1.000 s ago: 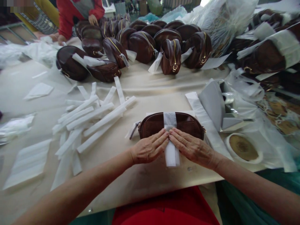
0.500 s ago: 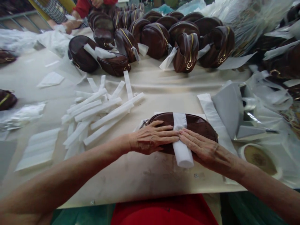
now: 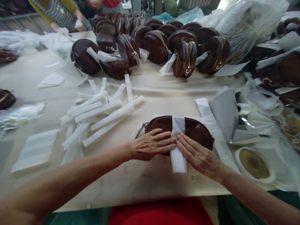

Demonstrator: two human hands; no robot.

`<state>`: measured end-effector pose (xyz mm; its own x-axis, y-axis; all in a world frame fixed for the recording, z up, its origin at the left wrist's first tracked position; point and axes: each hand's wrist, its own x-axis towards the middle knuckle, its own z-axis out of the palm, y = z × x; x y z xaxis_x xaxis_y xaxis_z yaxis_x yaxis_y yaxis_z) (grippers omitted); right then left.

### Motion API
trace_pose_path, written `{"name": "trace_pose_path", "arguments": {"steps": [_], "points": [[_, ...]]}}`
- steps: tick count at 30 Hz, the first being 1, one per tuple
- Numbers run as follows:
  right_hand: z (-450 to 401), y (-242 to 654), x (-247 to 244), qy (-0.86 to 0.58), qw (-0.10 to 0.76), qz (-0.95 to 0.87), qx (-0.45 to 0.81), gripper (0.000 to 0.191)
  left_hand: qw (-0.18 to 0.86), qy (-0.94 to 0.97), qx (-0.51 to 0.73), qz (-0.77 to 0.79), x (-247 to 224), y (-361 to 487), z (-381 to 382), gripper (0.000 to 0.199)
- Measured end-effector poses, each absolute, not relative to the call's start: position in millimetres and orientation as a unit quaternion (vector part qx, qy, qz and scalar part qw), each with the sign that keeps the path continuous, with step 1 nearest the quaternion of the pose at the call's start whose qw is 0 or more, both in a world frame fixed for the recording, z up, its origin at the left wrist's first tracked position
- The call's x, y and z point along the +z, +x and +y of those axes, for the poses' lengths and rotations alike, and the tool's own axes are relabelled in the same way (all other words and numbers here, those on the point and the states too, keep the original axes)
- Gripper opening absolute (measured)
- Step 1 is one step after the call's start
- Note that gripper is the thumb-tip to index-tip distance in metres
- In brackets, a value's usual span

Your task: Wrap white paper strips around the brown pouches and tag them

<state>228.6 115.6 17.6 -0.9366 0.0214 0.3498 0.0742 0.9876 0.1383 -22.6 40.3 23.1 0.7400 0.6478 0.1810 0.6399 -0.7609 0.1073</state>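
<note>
A dark brown oval bag [image 3: 198,131] lies on the table in front of me. A white wrapping strip [image 3: 178,125] runs across its middle, and the strip's lower end hangs past the bag's near edge. My left hand [image 3: 152,143] rests flat on the bag's left half, fingers stretched out to the strip. From the other side my right hand [image 3: 199,156] presses on the strip with outstretched fingers, its tips meeting the left hand's fingertips. A pull with a metal ring sticks out at the bag's left end.
Loose white strips [image 3: 100,112] are piled to the left, beside a stack of white sheets [image 3: 36,150]. On the right stand a grey tape dispenser [image 3: 226,115] and a tape roll [image 3: 254,164]. Many brown bags [image 3: 156,45] line the back. Another person [image 3: 63,15] works at the far left.
The strip's lower end, a rounded tube before, now looks flatter. Both hands still press on the bag, with the right fingertips slightly shifted. The view has tilted a little upward.
</note>
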Motion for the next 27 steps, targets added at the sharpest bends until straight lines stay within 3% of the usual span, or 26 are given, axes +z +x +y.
{"name": "trace_pose_path", "arguments": {"steps": [3,6,11,19,22,27], "points": [[115.2,228.5,16.4,-0.024,0.187,-0.979,-0.076,0.05,0.12,0.913,0.135,0.366,43.4,-14.6,44.0,0.051],[114.2,228.3,14.3,-0.028,0.197,-0.977,-0.073,0.054,0.176,0.87,0.199,0.416,51.4,3.5,46.2,0.026],[115.5,229.2,10.7,-0.037,0.216,-0.976,-0.01,0.064,0.125,0.797,0.309,0.504,35.1,28.0,41.6,0.036],[121.3,235.0,31.5,-0.051,0.163,-0.964,0.203,0.067,0.079,0.812,0.261,0.517,25.5,28.8,35.3,0.049],[122.1,234.8,37.3,-0.05,0.144,-0.963,0.22,0.059,0.081,0.821,0.259,0.503,25.8,25.9,36.0,0.05],[119.3,231.2,31.1,-0.069,0.196,-0.961,0.182,0.06,0.091,0.839,0.253,0.473,25.8,20.4,37.7,0.054]]}}
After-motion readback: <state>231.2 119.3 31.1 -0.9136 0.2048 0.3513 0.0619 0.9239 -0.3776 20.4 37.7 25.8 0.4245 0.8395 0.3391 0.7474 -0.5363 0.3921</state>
